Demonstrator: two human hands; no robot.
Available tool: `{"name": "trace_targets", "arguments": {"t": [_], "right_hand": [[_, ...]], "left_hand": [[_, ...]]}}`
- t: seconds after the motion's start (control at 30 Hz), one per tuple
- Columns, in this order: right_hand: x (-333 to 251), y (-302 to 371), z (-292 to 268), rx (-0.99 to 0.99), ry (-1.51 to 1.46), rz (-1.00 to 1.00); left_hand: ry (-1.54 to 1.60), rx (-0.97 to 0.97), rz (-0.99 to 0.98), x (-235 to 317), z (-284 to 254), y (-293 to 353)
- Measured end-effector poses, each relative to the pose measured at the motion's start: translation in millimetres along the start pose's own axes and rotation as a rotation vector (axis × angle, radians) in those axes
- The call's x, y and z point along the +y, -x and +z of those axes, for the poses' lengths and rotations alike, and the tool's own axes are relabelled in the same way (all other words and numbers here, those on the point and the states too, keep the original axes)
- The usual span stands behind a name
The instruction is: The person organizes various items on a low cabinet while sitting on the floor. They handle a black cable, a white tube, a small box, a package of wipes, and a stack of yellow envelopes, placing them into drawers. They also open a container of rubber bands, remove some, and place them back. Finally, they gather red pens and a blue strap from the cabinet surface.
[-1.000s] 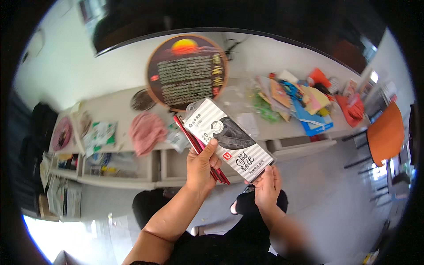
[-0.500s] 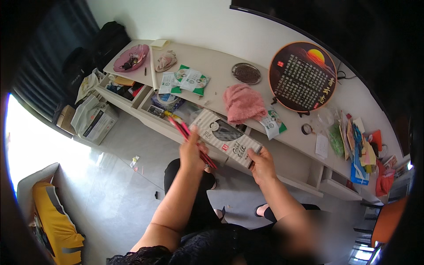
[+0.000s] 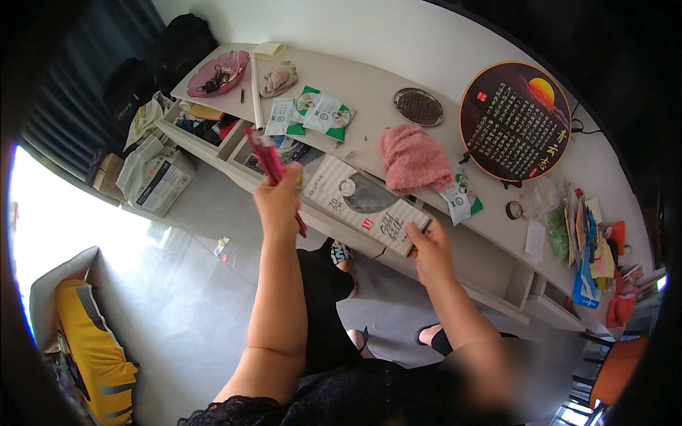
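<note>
My left hand (image 3: 279, 206) is closed round several thin pink and red sticks, which look like pens or pencils (image 3: 266, 157); motion blurs them. My right hand (image 3: 432, 252) grips the lower right end of a flat striped box (image 3: 392, 228) with a dark clear window, thumb on top. The box is tilted and held above an open drawer (image 3: 490, 280) of the long cabinet. Its far left end lies near my left hand but apart from it. What the box holds cannot be made out.
On the cabinet top (image 3: 355, 85) are a pink towel (image 3: 412, 157), green-and-white packets (image 3: 327, 115), an oval metal tray (image 3: 418, 106), a pink bowl (image 3: 219, 74) and a round dark plaque (image 3: 513, 122). Another drawer (image 3: 195, 131) stands open at left. A yellow bag (image 3: 92, 341) lies at lower left.
My left hand has moved up and left with the sticks, away from the box's end. My right hand still holds the box. The view has shifted slightly.
</note>
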State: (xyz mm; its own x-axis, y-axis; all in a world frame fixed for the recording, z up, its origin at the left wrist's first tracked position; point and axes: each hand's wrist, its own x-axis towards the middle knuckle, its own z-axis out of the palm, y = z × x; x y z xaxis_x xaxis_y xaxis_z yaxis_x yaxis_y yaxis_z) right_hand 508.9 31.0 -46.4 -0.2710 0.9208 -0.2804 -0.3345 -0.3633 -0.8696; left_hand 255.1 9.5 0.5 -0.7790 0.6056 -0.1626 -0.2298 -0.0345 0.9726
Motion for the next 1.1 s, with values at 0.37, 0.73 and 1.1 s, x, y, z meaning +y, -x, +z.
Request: {"name": "trace_targets", "arguments": {"t": [0.37,0.73,1.1], "right_hand": [[96.6,-112.7,38.1,0.161,0.451,0.153],[100.2,-128.1,87.2,0.031,1.333,0.176],[-2.6,-27.3,21.1,-0.164,1.029,-0.200]], "left_hand": [[0.722,0.003,-0.265,-12.6,3.4,-46.0],[0.672,-0.053,-0.219,-1.1,7.5,-44.3],[0.536,-0.559,-0.424,-21.6,116.7,73.8]]}}
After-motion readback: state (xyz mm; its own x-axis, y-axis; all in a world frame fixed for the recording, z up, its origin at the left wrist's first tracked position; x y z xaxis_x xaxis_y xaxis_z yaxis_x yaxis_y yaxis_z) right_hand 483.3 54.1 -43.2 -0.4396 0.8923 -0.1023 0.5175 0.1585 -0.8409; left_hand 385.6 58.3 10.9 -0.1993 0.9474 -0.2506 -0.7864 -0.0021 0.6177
